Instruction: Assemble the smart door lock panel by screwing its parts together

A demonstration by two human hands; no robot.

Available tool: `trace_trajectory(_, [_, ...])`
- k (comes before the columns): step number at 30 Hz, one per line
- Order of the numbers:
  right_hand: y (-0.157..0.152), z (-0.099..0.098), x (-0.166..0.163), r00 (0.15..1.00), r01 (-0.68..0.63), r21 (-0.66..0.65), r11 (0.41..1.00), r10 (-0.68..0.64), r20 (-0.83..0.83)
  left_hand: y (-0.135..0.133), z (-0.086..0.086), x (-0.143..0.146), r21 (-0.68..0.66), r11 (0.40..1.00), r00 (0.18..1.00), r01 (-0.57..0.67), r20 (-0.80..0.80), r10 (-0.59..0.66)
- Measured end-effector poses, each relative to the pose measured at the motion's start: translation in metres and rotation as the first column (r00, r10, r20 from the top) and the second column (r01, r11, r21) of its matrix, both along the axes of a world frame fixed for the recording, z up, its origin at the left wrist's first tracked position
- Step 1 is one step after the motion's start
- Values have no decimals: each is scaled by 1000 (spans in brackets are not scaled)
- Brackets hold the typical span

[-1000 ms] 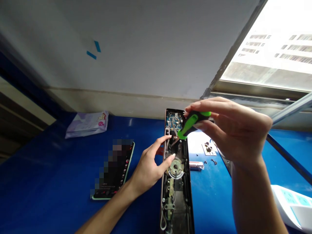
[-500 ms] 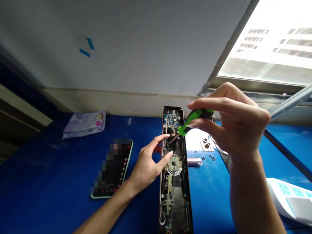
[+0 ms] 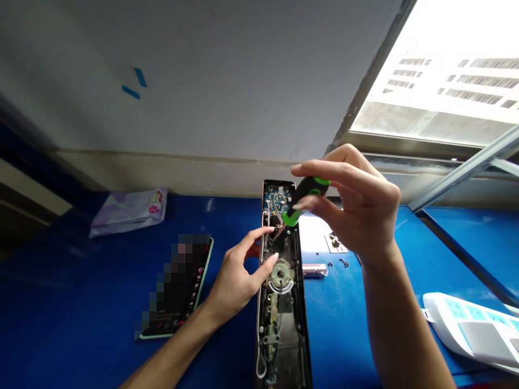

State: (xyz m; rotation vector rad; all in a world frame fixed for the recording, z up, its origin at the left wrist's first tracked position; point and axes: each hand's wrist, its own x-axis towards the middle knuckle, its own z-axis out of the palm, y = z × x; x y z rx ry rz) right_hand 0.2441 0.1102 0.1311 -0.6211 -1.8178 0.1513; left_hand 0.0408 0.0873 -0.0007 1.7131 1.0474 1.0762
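A long, narrow black lock housing (image 3: 290, 324) stands open-side up, with a blue circuit board (image 3: 277, 201) at its far end and a round metal disc (image 3: 280, 274) near the middle. Pale wires run along its left side. My left hand (image 3: 239, 275) grips the housing's left edge, index fingertip and thumb resting over the rim. In my right hand (image 3: 357, 200) is a green and black screwdriver (image 3: 310, 195), pinched between thumb and fingers. Tilted down to the left, its shaft reaches into the housing below the board; the exact contact of the tip is too small to tell.
Left of the housing lie a phone (image 3: 178, 292) and a purple-white packet (image 3: 128, 212). To the right are small dark screws (image 3: 344, 263), a wrapped cylinder (image 3: 315, 270), a plate with round parts (image 3: 335, 243) and a white power strip (image 3: 466, 324). A metal bar (image 3: 458, 173) slants by the window.
The screwdriver has turned in my right fingers, and its handle stands steeper, with more black side showing. My left hand keeps its place on the housing. The whole view has shifted slightly.
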Motion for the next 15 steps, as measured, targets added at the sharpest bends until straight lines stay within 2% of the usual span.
trace_trajectory(3, [-3,1,-1,986,-163,-164,973,168,13,-1,0,0,10,1000,1000,-11,-14,11])
trace_trajectory(5, [-4,1,0,970,-238,-212,948,241,-11,-1,0,0,7,1000,1000,-13,-14,13])
trace_trajectory(7, [-4,1,1,980,-199,-169,965,199,-18,-1,0,0,-2,1000,1000,-8,-11,8])
trace_trajectory(11, [-1,1,3,1000,3,0,1000,-3,-9,0,1,0,-2,1000,1000,-5,-8,5])
trace_trajectory(13, [-1,1,3,1000,-6,-8,1000,6,9,0,1,0,1,1000,1000,-5,-12,5])
trace_trajectory(15, [-3,1,2,995,-94,-97,991,97,25,0,2,0,4,1000,1000,-7,-20,7])
